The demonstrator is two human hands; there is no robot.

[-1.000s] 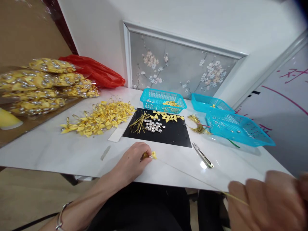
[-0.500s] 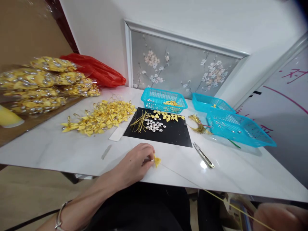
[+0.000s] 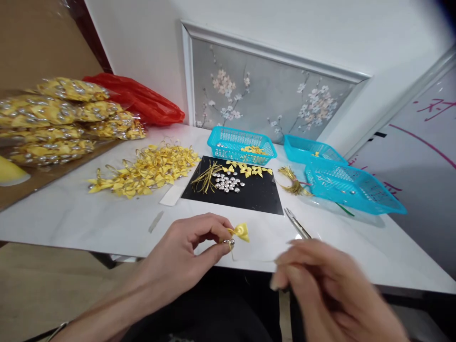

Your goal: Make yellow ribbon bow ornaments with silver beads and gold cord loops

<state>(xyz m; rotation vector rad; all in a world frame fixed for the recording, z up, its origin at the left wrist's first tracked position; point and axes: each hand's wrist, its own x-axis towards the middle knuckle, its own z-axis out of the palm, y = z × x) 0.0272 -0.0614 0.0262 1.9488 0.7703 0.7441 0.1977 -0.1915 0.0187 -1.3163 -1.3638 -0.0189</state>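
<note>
My left hand (image 3: 185, 251) is lifted over the table's front edge, its fingers pinched on a small yellow ribbon bow (image 3: 241, 232) with a silver bead (image 3: 231, 242) under it. A thin thread runs from the bow toward my right hand (image 3: 320, 285). That hand is blurred by motion at the lower right, fingers curled, and it covers part of the metal snips (image 3: 295, 224). On the black mat (image 3: 256, 197) lie silver beads (image 3: 228, 183), gold cords (image 3: 206, 176) and yellow bows (image 3: 249, 169).
A heap of finished yellow bows (image 3: 146, 168) lies left of the mat. Bagged bows (image 3: 60, 118) and a red plastic bag (image 3: 142, 102) sit at the far left. Three turquoise baskets (image 3: 242, 142) (image 3: 313, 152) (image 3: 352, 192) stand at the back and right. The white table (image 3: 89, 218) ends near my lap.
My left hand has risen off the table with the bow. My right hand, which was pulling the thread far out to the lower right, has swung back in toward the bow.
</note>
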